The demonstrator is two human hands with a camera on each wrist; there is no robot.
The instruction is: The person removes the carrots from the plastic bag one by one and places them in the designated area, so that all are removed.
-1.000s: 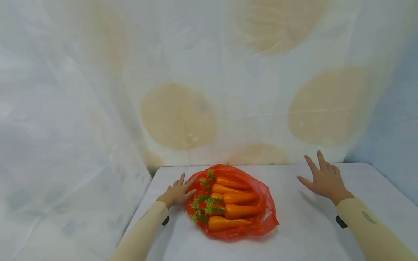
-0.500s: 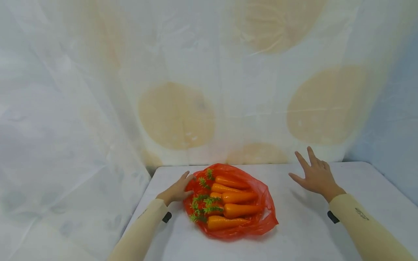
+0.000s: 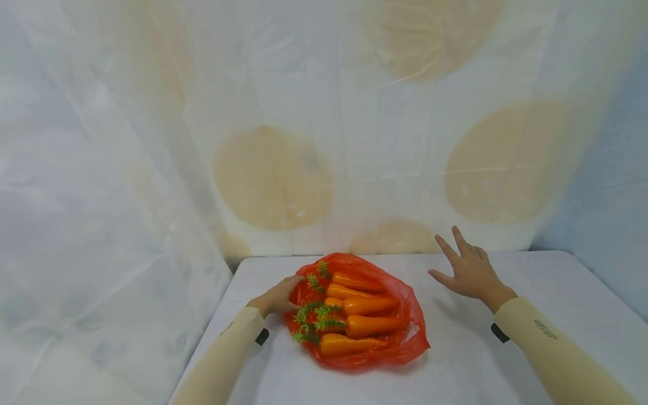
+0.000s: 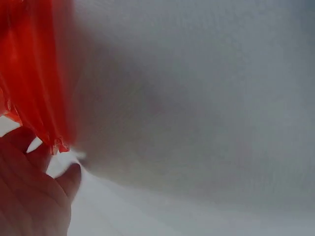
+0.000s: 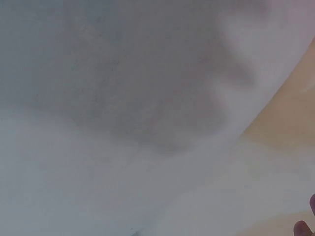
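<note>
A red plastic bag (image 3: 349,363) lies spread on the table in the head view. Several glossy orange carrots (image 3: 372,306) with green tops (image 3: 316,320) lie side by side on it, thick ends to the left; whether any are inside cannot be told. At the bag's left edge is my left hand (image 3: 280,295), its fingers bent and touching the plastic. In the left wrist view the bag's edge (image 4: 37,73) hangs by the fingertips, and the thumb (image 4: 71,179) stands apart from it. My right hand (image 3: 471,273), fingers spread, hovers above the table right of the bag, holding nothing.
The white table (image 3: 455,365) ends at a back edge near a hanging pale sheet (image 3: 385,140) with tan circles. Another pale sheet (image 3: 101,253) hangs along the left, and a bluish one (image 3: 607,225) along the right.
My right hand has moved left toward the bag, fingers still spread. The fingers of my left hand have bent in at the bag's left edge. Bag and carrots lie as before.
</note>
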